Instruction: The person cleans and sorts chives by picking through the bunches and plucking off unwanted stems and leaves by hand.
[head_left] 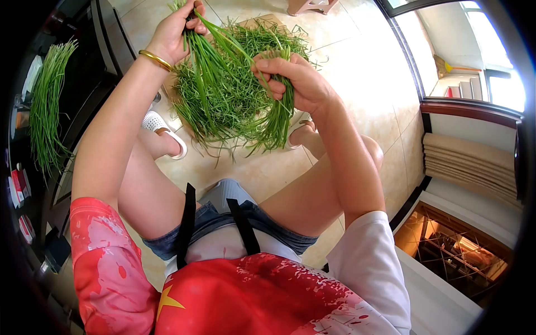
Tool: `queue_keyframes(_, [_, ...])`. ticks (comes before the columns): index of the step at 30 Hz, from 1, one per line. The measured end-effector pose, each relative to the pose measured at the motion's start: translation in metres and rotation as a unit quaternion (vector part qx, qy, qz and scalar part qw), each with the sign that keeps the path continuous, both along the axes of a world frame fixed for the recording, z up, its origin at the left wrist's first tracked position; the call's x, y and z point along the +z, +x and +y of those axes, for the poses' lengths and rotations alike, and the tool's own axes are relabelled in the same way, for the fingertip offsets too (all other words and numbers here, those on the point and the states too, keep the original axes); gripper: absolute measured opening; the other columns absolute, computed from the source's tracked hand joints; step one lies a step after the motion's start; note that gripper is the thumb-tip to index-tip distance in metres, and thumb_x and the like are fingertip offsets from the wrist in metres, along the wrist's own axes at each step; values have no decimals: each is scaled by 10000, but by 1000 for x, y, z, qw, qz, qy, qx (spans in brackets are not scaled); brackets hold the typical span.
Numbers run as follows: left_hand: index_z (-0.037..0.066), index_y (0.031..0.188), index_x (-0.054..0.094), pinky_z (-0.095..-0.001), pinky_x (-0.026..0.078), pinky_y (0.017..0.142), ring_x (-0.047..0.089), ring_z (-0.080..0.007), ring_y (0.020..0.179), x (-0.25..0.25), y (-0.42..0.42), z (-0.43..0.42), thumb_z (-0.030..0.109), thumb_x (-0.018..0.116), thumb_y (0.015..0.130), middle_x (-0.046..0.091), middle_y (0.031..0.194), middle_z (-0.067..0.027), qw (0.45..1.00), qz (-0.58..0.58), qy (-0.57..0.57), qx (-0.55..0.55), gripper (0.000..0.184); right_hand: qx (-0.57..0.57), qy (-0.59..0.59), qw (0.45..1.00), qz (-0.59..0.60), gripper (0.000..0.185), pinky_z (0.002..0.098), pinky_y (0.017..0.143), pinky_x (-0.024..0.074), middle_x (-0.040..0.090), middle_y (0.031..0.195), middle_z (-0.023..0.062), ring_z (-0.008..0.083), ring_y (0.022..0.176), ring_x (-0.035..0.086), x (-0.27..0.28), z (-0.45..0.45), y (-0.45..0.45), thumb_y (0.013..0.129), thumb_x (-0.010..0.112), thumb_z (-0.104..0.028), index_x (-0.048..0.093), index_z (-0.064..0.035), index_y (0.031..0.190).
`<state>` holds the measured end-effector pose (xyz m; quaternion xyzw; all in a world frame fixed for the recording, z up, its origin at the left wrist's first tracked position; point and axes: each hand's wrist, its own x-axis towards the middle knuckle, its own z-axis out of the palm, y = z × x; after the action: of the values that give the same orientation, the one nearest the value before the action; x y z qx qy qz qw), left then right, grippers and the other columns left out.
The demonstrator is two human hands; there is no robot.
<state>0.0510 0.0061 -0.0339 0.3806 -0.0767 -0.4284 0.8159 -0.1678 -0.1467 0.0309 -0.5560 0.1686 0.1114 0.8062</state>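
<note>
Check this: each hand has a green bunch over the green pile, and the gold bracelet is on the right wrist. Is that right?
Not quite: the head view shows the gold bracelet on the left wrist, not the right. The rest is true: the left hand has one green bunch and the right hand another bunch over the green pile.

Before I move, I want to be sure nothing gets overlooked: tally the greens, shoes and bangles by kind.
Held bunches, left hand and right hand: 2
Bunch on the dark surface: 1
Loose heap: 1
White shoes: 2
Gold bangle: 1
Total: 7
</note>
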Motion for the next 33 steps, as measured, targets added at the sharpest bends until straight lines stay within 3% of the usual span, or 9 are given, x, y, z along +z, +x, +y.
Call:
queue_keyframes(5, [52,918,506,-194,382,538,388,-66,527,-9,5,0,271,456,992,392,605,41,1000,14,21,-18,237,-11,99,995,4,176,200,455,310,474,759,-17,37,508,377,2,-2,0,915,532,-207,547,-36,875])
queue_keyframes(9, [52,917,502,-186,387,529,377,-34,521,-9,3,-1,266,457,992,448,674,36,1000,8,11,-12,231,-11,125,992,1,172,195,453,302,439,712,-29,22,502,370,-1,-4,1,926,505,-218,516,-51,886])
queue_keyframes(11, [51,926,499,-188,392,531,370,-20,517,-6,0,-2,258,457,992,484,746,33,1000,16,20,7,221,0,189,982,-19,191,219,488,352,552,782,39,62,526,439,-5,-10,1,889,575,-188,576,3,899])
queue_keyframes(21, [53,928,498,-195,404,541,373,-25,519,-12,2,-2,256,450,996,487,766,30,1000,-2,19,-7,219,-3,191,981,-29,177,220,491,351,548,780,37,63,529,441,-2,-7,0,890,573,-178,577,-1,898])
queue_keyframes(24, [52,927,504,-197,402,546,374,-27,524,-16,6,-1,256,454,994,489,768,26,1000,-8,13,-13,220,-37,96,995,7,163,204,461,300,484,736,-9,38,499,380,5,2,-1,906,514,-191,540,-30,911])
queue_keyframes(27, [50,936,511,-203,404,554,380,-35,537,-16,9,0,256,458,992,494,763,23,1000,-7,-2,0,220,-17,40,999,1,145,214,468,310,496,702,-3,55,508,396,-1,3,-1,878,553,-168,565,-29,918])
queue_keyframes(29, [50,951,514,-211,407,559,390,-46,552,-17,9,1,258,464,989,501,756,20,999,-35,-6,14,218,-58,-19,998,11,98,258,492,351,495,644,-1,90,520,429,-8,3,0,831,591,-137,565,-43,816])
queue_keyframes(33, [53,953,517,-216,409,562,395,-55,558,-9,7,0,262,466,988,509,754,16,999,-12,-24,48,219,-109,-93,989,28,128,251,489,346,477,619,-12,81,522,422,-20,-3,3,818,615,-162,558,-47,816])
